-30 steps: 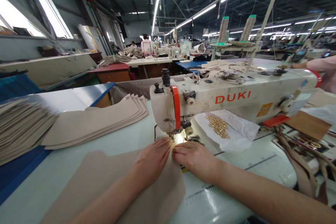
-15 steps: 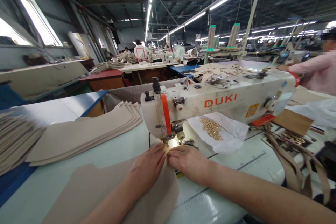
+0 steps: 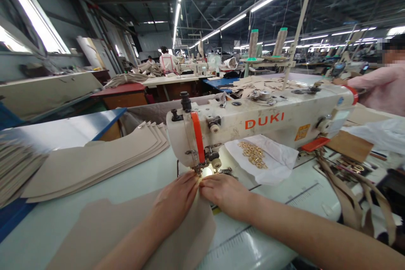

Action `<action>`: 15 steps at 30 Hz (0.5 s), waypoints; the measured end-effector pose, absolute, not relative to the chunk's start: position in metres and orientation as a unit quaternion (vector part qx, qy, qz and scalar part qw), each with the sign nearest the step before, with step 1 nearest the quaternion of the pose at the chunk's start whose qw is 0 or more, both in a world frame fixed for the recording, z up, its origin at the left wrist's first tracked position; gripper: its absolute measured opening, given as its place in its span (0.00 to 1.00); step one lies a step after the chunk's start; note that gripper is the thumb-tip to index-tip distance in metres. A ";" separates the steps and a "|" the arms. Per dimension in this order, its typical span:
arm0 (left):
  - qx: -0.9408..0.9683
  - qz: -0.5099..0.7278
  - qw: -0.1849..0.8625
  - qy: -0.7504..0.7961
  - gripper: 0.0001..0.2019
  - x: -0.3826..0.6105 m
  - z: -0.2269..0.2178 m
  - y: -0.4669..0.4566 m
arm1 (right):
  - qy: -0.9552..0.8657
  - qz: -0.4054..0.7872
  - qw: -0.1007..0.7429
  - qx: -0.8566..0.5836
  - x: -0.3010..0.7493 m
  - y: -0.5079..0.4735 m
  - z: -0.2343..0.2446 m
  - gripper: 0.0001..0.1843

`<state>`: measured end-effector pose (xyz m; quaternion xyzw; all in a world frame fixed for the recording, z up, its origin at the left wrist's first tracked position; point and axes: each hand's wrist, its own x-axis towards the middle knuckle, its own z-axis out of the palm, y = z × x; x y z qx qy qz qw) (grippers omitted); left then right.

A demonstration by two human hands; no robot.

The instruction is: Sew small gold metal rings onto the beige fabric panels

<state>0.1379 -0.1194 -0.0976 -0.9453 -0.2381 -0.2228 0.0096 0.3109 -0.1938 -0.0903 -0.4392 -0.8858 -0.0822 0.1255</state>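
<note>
A large beige fabric panel lies across the pale green sewing table, its upper end under the needle area of a white sewing machine marked DUKI. My left hand rests on the panel, its closed fingers gripping it just left of the lit presser foot. From the right, my right hand meets it, fingers curled and pinching the panel's edge close to the left fingertips. The fingertips and whatever small piece may be between them are partly hidden at the foot.
Stacked beige panels lie to the left. Gold metal rings sit on a white plastic sheet behind my right hand. Beige straps hang at the right edge, near a brown board. A person in pink works at far right.
The whole view has shifted slightly, so things appear a little further left. Both hands keep their place at the presser foot, and the panel shows hardly any movement.
</note>
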 end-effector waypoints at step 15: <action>-0.941 -0.216 -0.005 -0.259 0.14 0.140 -0.097 -0.120 | -0.883 -0.063 0.130 -0.447 0.312 -0.195 -0.088 0.06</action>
